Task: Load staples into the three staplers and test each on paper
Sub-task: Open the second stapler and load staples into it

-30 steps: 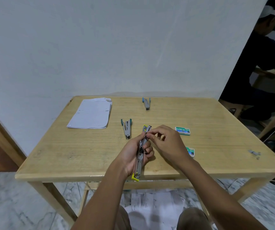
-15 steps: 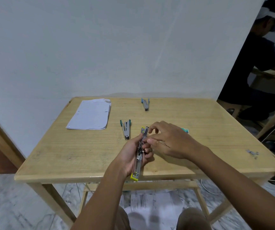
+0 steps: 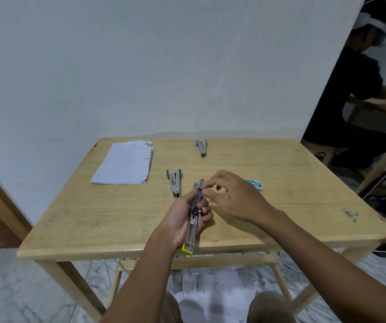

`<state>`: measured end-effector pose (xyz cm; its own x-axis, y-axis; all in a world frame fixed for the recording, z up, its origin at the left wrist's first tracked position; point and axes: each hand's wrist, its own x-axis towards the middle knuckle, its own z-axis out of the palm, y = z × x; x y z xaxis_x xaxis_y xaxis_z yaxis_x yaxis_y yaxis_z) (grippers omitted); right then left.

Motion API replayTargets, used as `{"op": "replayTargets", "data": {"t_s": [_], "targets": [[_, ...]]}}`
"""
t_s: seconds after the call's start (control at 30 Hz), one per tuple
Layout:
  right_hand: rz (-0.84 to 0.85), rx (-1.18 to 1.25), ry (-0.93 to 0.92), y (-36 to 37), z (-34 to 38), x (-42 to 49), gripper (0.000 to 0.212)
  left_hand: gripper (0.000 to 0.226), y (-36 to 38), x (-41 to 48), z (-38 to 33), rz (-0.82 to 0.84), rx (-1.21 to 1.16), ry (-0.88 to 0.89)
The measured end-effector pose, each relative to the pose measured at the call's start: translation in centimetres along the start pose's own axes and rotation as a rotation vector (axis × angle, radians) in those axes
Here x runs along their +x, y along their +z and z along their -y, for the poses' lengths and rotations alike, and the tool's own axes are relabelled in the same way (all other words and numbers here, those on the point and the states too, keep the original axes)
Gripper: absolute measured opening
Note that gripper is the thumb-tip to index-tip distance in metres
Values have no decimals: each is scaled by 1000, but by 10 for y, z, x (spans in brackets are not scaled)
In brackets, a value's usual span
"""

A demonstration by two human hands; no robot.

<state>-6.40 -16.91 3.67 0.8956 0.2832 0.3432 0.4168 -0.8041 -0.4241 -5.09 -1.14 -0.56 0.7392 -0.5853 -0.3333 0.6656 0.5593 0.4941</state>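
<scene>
My left hand (image 3: 182, 215) grips a yellow-trimmed stapler (image 3: 193, 229), opened out flat, its metal channel facing up over the table's front edge. My right hand (image 3: 231, 197) rests its fingertips at the stapler's far end; whether they pinch staples I cannot tell. A green stapler (image 3: 174, 181) lies open on the wooden table (image 3: 94, 217) just left of my hands. A blue stapler (image 3: 201, 147) lies near the far edge. A green staple box (image 3: 256, 184) peeks out behind my right hand. A stack of white paper (image 3: 124, 163) sits at the far left.
Loose staple bits (image 3: 350, 214) lie near the table's right edge. Scattered papers (image 3: 210, 287) cover the floor under the table. Another person (image 3: 355, 94) sits at a second table to the right. A white wall stands right behind the table.
My right hand has swung left over the staple boxes and lowered onto the stapler's far end, hiding the nearer box. The left hand holds the stapler as before.
</scene>
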Motion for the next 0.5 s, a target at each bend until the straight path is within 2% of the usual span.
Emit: {"op": "replayTargets", "data": {"t_s": [0.1,0.2,0.27,0.43,0.5], "targets": [[5,267,14,11,9,-10,8,38,1,-2,0,12,-9,-10],[-61,385,-30,16,12,-20,6,40,3,-4,0,-5,-63,-23],[-90,385,-64,18,13,-25,14,40,1,-4,-1,-37,-71,0],[-174,308,-80,25,12,-30,5,37,0,-3,-1,-61,-52,8],[-220,304,-52,27,11,-30,9,38,2,-4,-1,-48,-55,14]]}}
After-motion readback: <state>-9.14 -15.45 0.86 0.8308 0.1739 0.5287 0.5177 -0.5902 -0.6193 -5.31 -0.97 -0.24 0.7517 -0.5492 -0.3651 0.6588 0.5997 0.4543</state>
